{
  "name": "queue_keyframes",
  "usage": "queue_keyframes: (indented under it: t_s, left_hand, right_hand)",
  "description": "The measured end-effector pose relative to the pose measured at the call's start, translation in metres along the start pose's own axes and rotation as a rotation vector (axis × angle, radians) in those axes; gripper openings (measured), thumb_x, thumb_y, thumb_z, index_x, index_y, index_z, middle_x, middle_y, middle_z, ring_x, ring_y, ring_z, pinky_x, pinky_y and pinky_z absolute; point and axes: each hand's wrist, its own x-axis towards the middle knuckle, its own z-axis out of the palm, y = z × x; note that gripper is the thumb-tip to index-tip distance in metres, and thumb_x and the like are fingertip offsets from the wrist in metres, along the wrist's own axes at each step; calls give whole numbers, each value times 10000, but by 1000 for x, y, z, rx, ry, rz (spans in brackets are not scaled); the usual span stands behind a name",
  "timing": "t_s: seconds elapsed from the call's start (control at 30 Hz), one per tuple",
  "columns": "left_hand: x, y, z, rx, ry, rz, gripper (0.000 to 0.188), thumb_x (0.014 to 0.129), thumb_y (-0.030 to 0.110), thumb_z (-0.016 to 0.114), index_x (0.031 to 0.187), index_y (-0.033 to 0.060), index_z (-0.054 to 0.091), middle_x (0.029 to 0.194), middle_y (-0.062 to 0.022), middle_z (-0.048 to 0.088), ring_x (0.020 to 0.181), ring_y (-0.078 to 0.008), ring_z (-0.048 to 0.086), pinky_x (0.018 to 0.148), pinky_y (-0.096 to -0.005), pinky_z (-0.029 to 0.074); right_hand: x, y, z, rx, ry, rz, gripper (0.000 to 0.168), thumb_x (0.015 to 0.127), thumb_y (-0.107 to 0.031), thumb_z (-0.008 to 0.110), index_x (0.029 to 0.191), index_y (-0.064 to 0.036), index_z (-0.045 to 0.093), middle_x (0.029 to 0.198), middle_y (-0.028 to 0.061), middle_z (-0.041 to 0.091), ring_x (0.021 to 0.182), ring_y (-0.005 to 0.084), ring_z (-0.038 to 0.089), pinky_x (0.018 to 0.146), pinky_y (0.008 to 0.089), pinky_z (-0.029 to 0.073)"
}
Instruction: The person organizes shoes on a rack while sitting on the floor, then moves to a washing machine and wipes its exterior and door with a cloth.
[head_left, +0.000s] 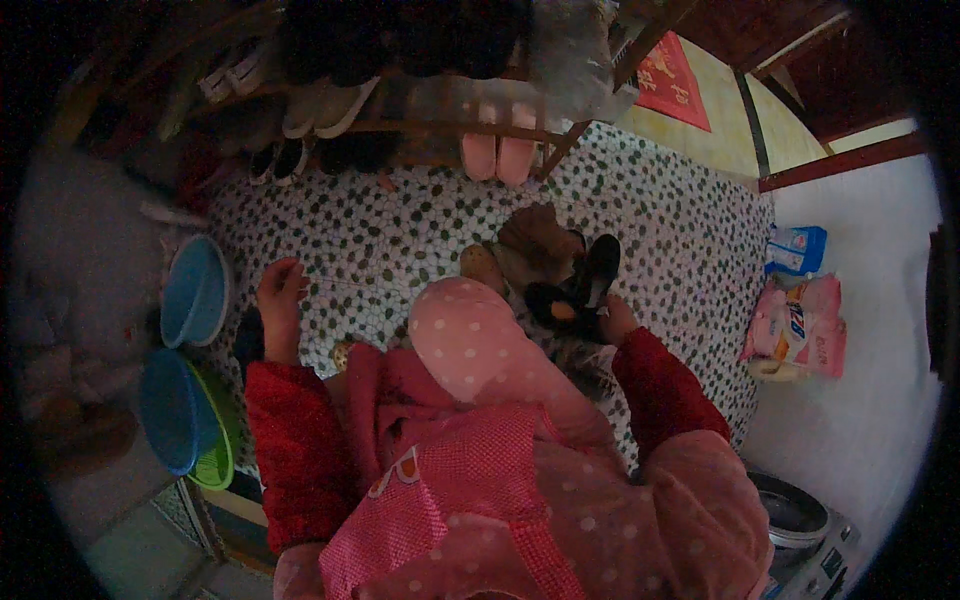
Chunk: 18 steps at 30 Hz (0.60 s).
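Note:
My right hand (618, 321) grips a black shoe (604, 259) by its near end; some of the fingers are hidden. A second black shoe (549, 301) with an orange-brown patch inside lies against it, and I cannot tell if that one is held too. Just beyond them is a pair of brown boots or a brown cloth item (536, 232), too dim to name surely. My left hand (282, 304) hovers over the floor at the left, empty, with fingers loosely curled and apart. A tan clog (482, 268) shows on my foot past my pink dotted knee.
A shoe rack (450, 129) spans the far side, with pink slippers (498, 156) at its foot. Blue basins (196, 292) and a green basin (217, 457) stand left. Pink packages (806, 326) and a blue package (798, 250) sit by the right wall. A round pan (787, 514) is lower right.

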Motion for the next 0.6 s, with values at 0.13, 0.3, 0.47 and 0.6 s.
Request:
queue_keyframes:
  t_s: [0.13,0.3,0.47,0.6]
  left_hand:
    - [12,-22,-6,38,-43,-16,265,860,139,618,1101,37,578,1002,-72,625,813,-164,616,649,-310,505]
    - [7,-26,-14,1,3,-20,245,868,121,595,1098,39,571,1011,-64,624,841,-170,614,691,-318,501]
    - [-7,-8,-3,24,17,-15,230,871,136,578,1083,47,577,1020,-64,619,852,-172,610,713,-311,494]
    - [6,-39,-17,-79,-10,28,221,869,151,593,1073,65,588,965,-52,610,802,-159,589,671,-312,469]
  right_hand:
    - [-16,-36,-26,-316,-398,-60,389,865,-190,540,1230,-65,491,1138,182,558,1001,339,567,856,434,464]
    - [-34,-43,-23,-324,-310,139,459,866,-307,571,1263,-95,476,1164,163,556,1006,323,570,882,413,459]
    - [-17,-3,2,-421,-389,141,495,863,-248,564,1299,-61,425,1194,170,524,1016,316,560,876,396,465]
    - [1,10,20,-508,-518,26,527,860,-201,558,1328,-34,384,1218,176,499,1023,310,553,871,383,470]
